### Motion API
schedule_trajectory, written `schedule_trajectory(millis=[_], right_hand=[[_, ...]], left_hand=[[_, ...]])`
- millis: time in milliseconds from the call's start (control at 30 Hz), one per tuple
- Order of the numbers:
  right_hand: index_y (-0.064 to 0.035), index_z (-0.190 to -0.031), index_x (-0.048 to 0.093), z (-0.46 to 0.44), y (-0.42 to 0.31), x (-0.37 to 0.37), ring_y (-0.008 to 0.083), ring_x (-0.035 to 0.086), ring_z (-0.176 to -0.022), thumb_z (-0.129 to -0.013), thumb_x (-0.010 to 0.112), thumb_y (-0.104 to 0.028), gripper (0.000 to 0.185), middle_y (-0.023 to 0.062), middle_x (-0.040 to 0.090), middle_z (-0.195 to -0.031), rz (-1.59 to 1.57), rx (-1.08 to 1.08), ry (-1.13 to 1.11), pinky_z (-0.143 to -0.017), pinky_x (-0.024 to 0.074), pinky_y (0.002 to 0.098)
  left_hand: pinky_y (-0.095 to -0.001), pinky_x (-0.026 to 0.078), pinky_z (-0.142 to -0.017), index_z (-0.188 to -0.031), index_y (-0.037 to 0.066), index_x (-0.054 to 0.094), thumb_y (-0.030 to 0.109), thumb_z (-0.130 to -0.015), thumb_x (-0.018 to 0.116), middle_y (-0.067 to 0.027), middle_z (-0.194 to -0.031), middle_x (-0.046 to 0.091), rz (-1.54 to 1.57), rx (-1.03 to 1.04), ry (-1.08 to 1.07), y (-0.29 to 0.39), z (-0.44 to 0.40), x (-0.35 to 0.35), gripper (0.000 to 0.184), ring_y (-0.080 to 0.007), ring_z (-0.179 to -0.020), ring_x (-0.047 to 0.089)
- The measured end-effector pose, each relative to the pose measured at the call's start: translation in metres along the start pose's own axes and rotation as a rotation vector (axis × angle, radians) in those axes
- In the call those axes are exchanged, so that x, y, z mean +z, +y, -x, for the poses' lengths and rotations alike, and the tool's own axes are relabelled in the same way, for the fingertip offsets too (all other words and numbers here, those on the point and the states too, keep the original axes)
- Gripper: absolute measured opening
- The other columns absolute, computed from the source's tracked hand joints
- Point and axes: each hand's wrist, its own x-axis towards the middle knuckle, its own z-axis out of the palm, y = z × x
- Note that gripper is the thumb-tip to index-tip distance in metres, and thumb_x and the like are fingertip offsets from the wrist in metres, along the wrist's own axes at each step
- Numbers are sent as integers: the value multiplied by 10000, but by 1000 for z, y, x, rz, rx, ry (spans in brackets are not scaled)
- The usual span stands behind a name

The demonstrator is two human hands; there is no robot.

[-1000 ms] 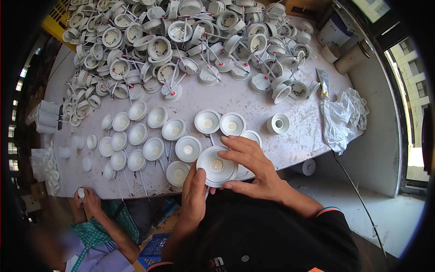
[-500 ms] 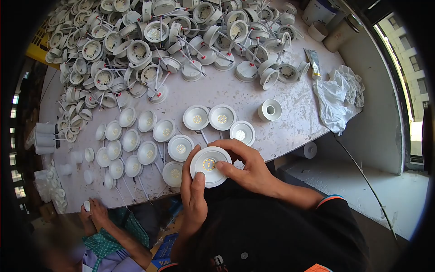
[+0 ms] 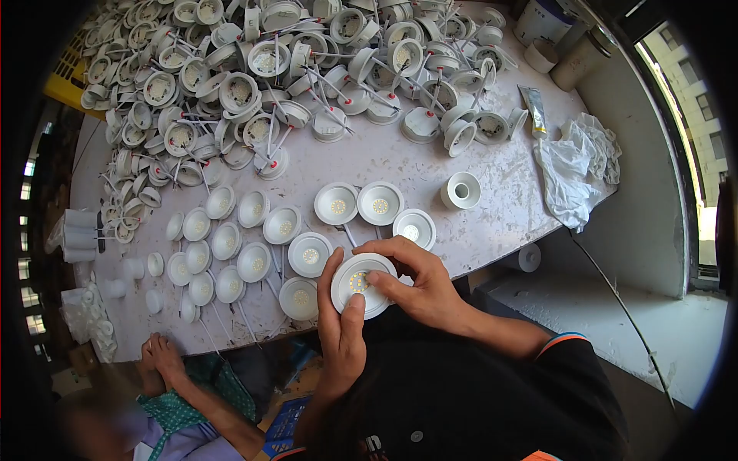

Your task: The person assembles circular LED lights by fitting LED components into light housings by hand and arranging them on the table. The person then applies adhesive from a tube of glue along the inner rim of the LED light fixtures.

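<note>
A round white lamp housing [image 3: 346, 290] with yellow LED dots at its centre is held between both hands, its open face up. My left hand [image 3: 343, 338] grips its left and lower rim, with the thumb at the inner edge. My right hand [image 3: 419, 284] holds the right side, fingers along the far rim and thumb pressed near the LEDs. Just beyond my hands lie similar white housings [image 3: 310, 254] in loose rows, faces up, with wires trailing. A white ring-shaped part [image 3: 461, 190] stands to the right of them.
A large heap of white housings [image 3: 269, 58] covers the back of the table [image 3: 507, 207]. At the right are a tube [image 3: 532, 109], a crumpled white cloth [image 3: 569, 173] and containers [image 3: 542, 55]. A co-worker's hands [image 3: 161, 355] are at the lower left edge.
My right hand has turned from fingers spread over the housing to gripping its side, thumb inside. My left thumb has moved inward. The view has shifted slightly.
</note>
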Motion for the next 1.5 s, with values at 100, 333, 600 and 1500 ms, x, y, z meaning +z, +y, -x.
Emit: schedule_trajectory(millis=[100,333,600,1500], right_hand=[[-59,-1161,575,0,1,1,118,525,-794,-864,582,-107,301,56,589,-976,-15,31,-7,-669,431,255],[-32,-1174,570,-1,0,-4,121,541,-918,-918,533,-161,289,68,574,-1075,21,-1,-56,-764,441,253],[-41,-1142,582,1,-5,3,152,498,-755,-895,537,-117,262,83,565,-889,32,-7,9,-658,419,267],[-19,-1114,581,-1,2,6,121,541,-830,-870,591,-126,266,69,573,-958,161,-83,89,-714,440,260]], left_hand=[[-363,344,-1002,-1364,-65,260,105,-888,364,-206,-1331,364,-59,14,5,-3,0,0,516,-264,-1198,417],[-370,331,-1010,-1360,-56,273,109,-884,372,-202,-1346,346,-61,6,64,-6,-2,0,513,-265,-1210,403],[-362,347,-993,-1348,-47,292,193,-946,354,-190,-1315,378,-64,39,69,-7,-2,2,473,-246,-1180,424],[-354,376,-968,-1343,-49,300,85,-871,405,-181,-1267,416,-34,24,94,-9,-5,9,502,-237,-1131,466]])
